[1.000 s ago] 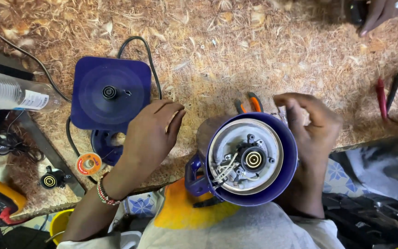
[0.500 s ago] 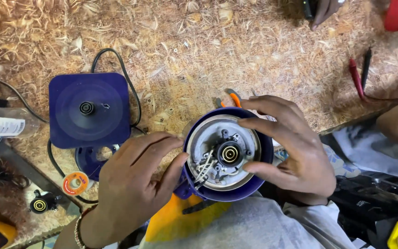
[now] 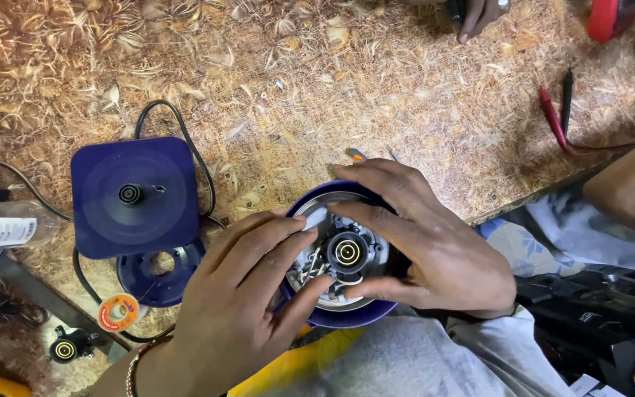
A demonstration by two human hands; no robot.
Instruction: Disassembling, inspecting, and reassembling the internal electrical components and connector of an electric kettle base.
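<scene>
The left hand (image 3: pixel 240 301) comes up from the near edge, palm down, its fingers (image 3: pixel 288 228) stretched long and slightly spread across the left part of the upturned blue kettle (image 3: pixel 332 312), the tips resting on the kettle's exposed round underside. The right hand (image 3: pixel 435 254) reaches in from the right, fingers curved over the far rim and the thumb hooked along the near side, so it clasps the kettle body. Between the two hands shows the black ring connector (image 3: pixel 347 252) at the middle of the underside, with pale wires just left of it. The kettle sits at the near edge of the tabletop (image 3: pixel 295 95), in front of the person's body.

The tabletop is covered in a brown and tan leaf-patterned sheet. To the left lies the square blue kettle base (image 3: pixel 134 195) with its black cord (image 3: pixel 178 121) looping behind; a round blue cover (image 3: pixel 157 266) lies just near it, and a small orange spool (image 3: pixel 117 312) nearer still. A clear bottle (image 3: pixel 5 228) lies at the left edge. Red and black test probes (image 3: pixel 556 110) lie far right. Another person's hand (image 3: pixel 479 15) rests at the far edge.
</scene>
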